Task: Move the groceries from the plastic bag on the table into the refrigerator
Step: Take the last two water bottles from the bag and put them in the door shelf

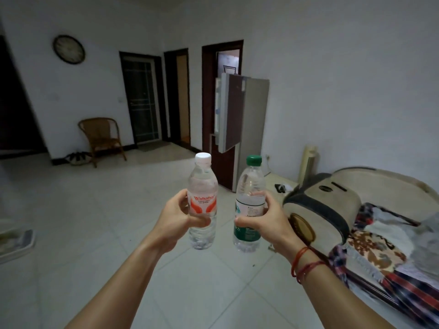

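Observation:
My left hand (174,219) grips a clear water bottle with a white cap and red label (202,186), held upright in front of me. My right hand (267,223) grips a second water bottle with a green cap and green label (250,184), also upright, just right of the first. The refrigerator (240,129) stands across the room against the far wall, straight ahead beyond the bottles, with its upper door swung open to the left. The plastic bag is not in view.
A sofa (351,198) with patterned blankets (380,264) fills the right side. A wicker chair (102,136) stands at the far left wall near dark doorways (141,98). Tiled floor (95,222) stretches between me and the refrigerator. A tray edge (16,243) shows at left.

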`<state>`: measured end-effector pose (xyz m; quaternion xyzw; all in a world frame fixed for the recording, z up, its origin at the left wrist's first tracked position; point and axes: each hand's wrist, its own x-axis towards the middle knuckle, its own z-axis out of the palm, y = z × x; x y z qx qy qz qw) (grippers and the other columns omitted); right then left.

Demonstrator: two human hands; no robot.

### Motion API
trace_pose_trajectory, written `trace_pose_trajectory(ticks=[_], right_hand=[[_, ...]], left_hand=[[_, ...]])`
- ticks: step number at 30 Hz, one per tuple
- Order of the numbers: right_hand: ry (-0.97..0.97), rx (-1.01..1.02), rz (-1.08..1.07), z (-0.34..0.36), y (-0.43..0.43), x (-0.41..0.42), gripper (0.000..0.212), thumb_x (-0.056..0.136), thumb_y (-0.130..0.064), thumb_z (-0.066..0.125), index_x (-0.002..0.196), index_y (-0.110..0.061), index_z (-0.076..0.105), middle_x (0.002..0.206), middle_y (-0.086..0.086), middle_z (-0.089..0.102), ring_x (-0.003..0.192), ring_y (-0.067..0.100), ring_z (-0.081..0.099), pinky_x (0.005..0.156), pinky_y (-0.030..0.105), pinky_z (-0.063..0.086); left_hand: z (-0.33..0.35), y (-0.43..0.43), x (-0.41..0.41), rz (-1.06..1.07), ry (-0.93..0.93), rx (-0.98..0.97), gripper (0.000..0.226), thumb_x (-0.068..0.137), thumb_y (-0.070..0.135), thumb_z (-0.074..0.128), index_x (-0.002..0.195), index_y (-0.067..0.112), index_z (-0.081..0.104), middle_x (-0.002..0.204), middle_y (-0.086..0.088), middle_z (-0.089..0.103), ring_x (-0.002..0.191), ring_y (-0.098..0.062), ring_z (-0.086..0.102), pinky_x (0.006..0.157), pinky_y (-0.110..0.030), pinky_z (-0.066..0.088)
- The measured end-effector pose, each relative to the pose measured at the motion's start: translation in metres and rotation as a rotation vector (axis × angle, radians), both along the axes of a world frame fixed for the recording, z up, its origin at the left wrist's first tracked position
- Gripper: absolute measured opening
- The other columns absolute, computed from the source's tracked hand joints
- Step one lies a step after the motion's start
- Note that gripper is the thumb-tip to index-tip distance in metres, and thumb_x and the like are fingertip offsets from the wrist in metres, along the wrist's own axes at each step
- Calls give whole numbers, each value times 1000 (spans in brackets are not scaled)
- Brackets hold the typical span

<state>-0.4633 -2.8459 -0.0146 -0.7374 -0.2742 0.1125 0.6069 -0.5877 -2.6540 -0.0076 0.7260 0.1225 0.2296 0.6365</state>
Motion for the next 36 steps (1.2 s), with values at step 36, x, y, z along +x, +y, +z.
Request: trace_pose_trajectory(ticks=[36], right_hand=[[-12,-28,233,-14,307,221,62,65,-16,92,114,-32,58,105,-10,71,95,7,68,70,16,51]], left_hand=[[-26,300,191,82,-31,-41,53,67,-11,79,114,10,64,104,-7,73,98,-24,70,81,-33,54]])
